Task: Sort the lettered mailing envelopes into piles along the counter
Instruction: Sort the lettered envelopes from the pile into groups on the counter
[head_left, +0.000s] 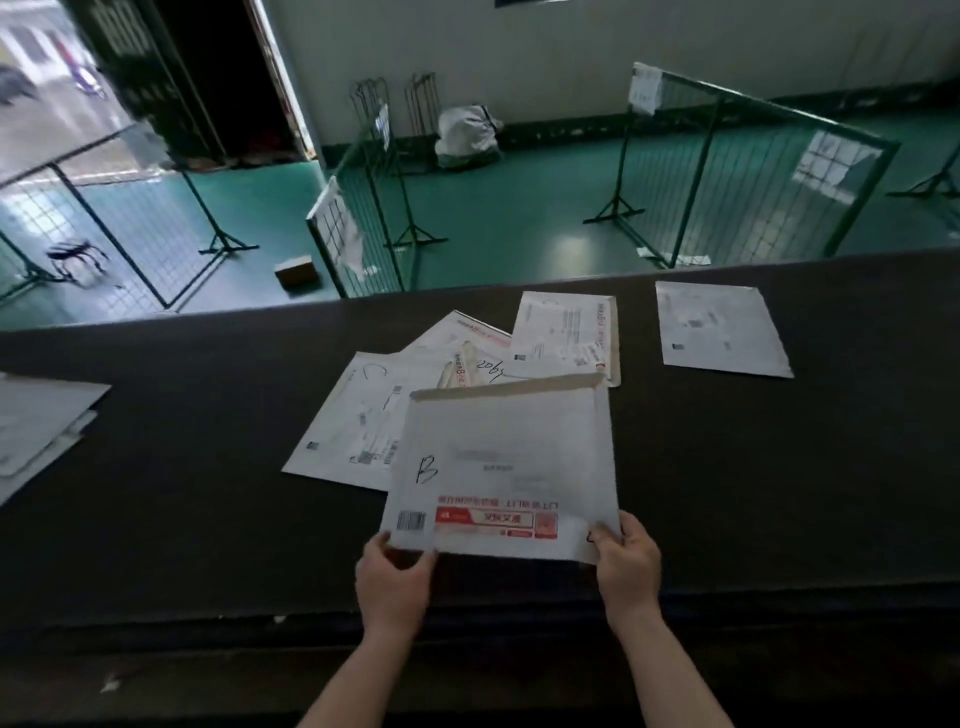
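Left hand (393, 577) and right hand (626, 564) each pinch a near corner of the B envelope (506, 467), held over the dark counter (182, 441) near its front edge. It overlaps the C envelope (348, 421) and the loose central heap (563, 335) behind it. One envelope (719, 330) lies apart on the right, a stack (39, 421) at far left; wire-mesh racks (727, 171) stand on the floor beyond.

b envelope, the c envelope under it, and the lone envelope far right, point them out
b envelope (506, 457), head view, blank middle of its face
c envelope (353, 421), head view, printed face left of the b envelope
lone envelope (719, 327), head view, centre of its face
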